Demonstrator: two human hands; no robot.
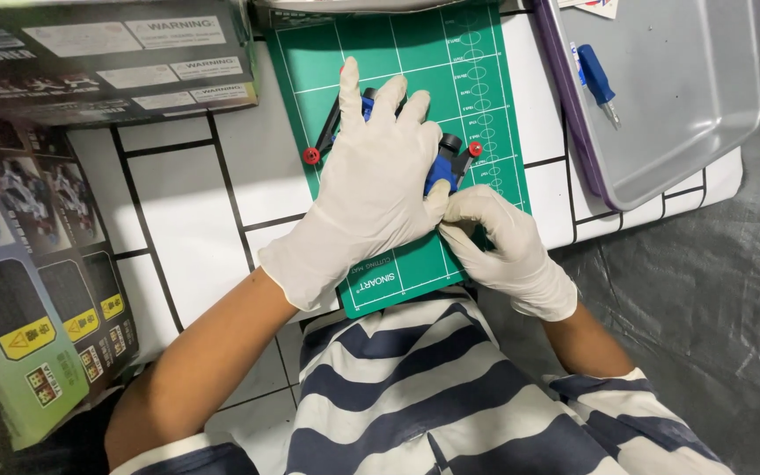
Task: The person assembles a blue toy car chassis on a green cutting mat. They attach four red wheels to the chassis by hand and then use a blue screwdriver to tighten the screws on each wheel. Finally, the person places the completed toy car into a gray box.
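A small blue and black model (444, 163) with red round ends lies on a green cutting mat (450, 53). My left hand (367, 189), in a white glove, lies flat over the model and presses it to the mat, covering most of it. My right hand (503, 246), also gloved, has its fingers curled against the model's near right end, by the left thumb. What the right fingers pinch is hidden.
A grey plastic tray (697, 97) with a purple rim stands at the right and holds a blue-handled screwdriver (597, 79). Printed cardboard boxes (37, 264) line the left side and back left. The surface is white tile with black lines (186, 202); grey sheeting lies at the right.
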